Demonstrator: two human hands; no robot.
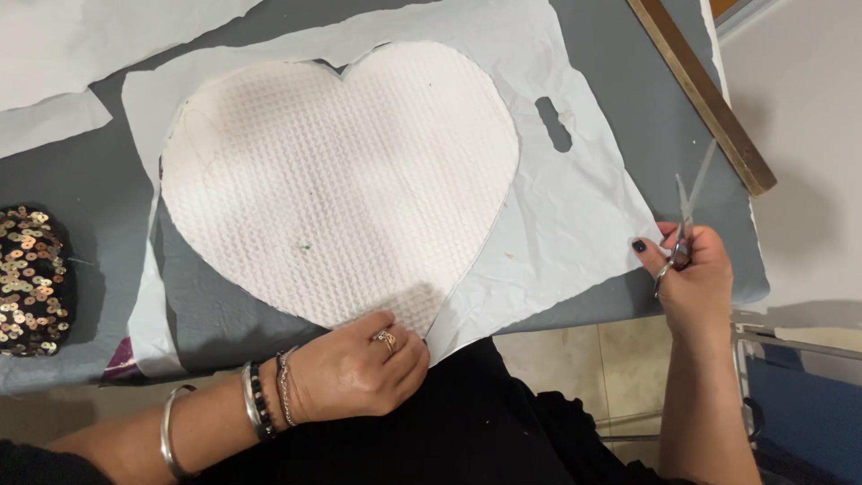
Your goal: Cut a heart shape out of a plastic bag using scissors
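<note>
Heart cutout (341,189) under left hand (359,373), scissors (684,224) right

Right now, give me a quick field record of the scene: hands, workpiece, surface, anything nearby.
left hand: pressing on the lower tip of the white heart-shaped textured piece
right hand: holding scissors, blades open, pointing up, off the sheet
under the heart: white plastic sheet with a handle hole
surface: grey padded board
nearby: sequinned item at left edge; wooden ruler upper right

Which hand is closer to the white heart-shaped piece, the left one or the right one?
Left. The left hand rests on the lower tip of the heart-shaped piece; the right hand, holding scissors, is off to its right, apart from it.
</note>
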